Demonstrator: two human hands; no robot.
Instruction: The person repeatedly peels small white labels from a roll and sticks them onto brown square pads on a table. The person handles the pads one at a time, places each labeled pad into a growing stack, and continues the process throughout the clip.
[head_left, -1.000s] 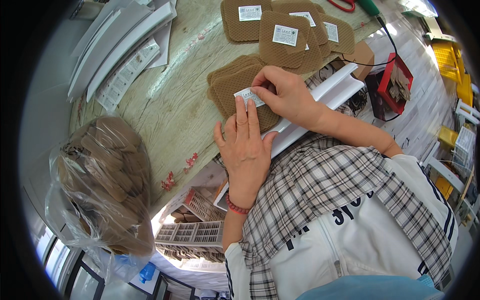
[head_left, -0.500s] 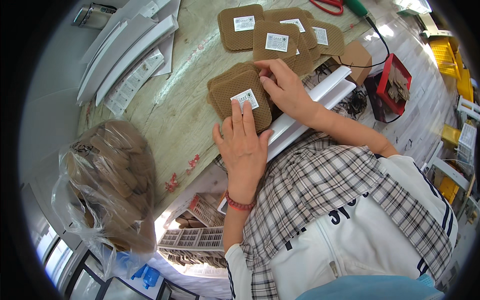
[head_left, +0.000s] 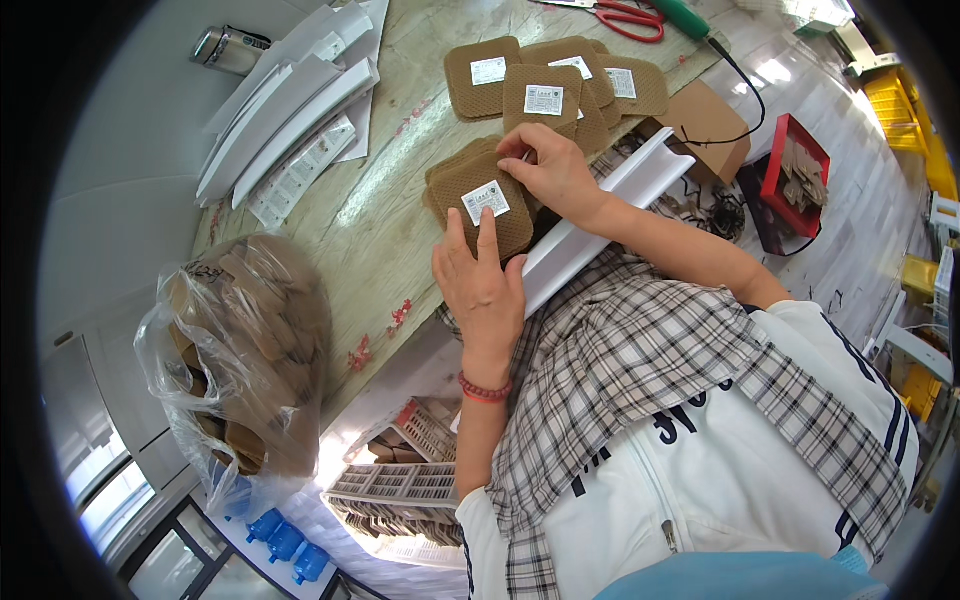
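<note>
A stack of brown square pads [head_left: 513, 228] with rounded corners and a mesh-like surface lies at the table's near edge. The top one bears a white printed label [head_left: 484, 202]. Resting on this pad is my left hand [head_left: 482, 290], open, two fingertips at the label's lower edge and the thumb apart. My right hand [head_left: 558, 180] is at the pad's upper right corner, thumb and index finger drawn together. What is between those fingertips, if anything, is hidden. Behind them lie more labelled brown pads [head_left: 487, 92] in overlapping piles.
A white plastic channel [head_left: 575, 255] slants along the table edge under my right forearm. To the left stand a clear bag of brown pads [head_left: 260, 350] and white curved sheets [head_left: 300, 125]. Red-handled scissors [head_left: 632, 18] and a green-handled tool [head_left: 684, 15] lie far off; a red box [head_left: 797, 178] is at right.
The whole view has shifted a little. My left fingers have slid lower, so more of the label shows. My right thumb and index finger have drawn closer together at the pad's corner.
</note>
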